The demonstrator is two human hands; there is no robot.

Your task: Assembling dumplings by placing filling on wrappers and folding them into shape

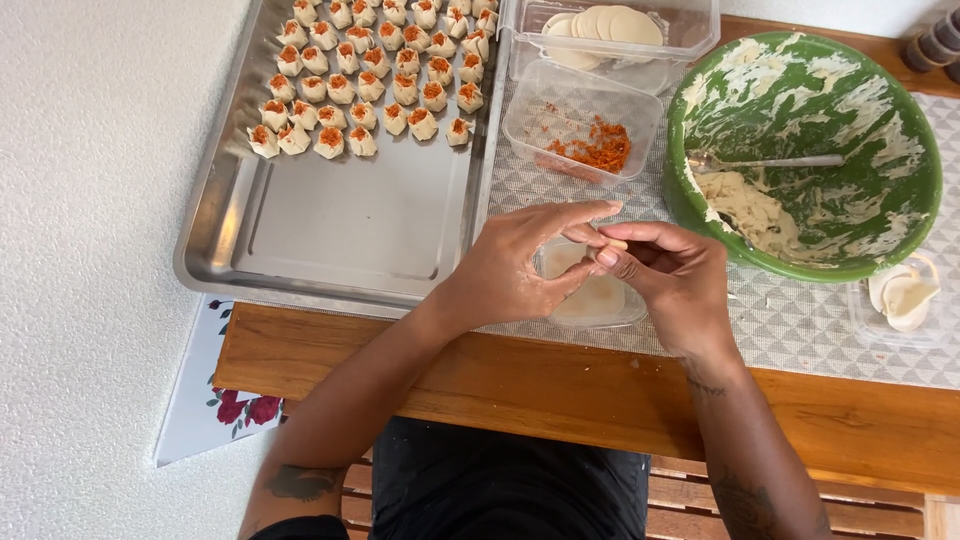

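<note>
My left hand (pixel 515 265) and my right hand (pixel 670 275) meet above a small clear container (pixel 600 300) near the table's front edge. Both hands pinch a pale dumpling wrapper (pixel 562 258) between their fingers; most of it is hidden by the fingers. A metal tray (pixel 350 220) to the left carries several rows of small folded dumplings (pixel 370 70) topped with orange shreds. A green bowl (pixel 925 190) at the right holds pale filling and a metal spoon (pixel 770 162).
A clear tub with orange shredded carrot (pixel 595 145) stands behind my hands. Behind it is a clear box of round wrappers (pixel 605 25). A small clear dish with dough scraps (pixel 905 295) sits far right. A grey patterned mat (pixel 800 320) covers the wooden table (pixel 520 385).
</note>
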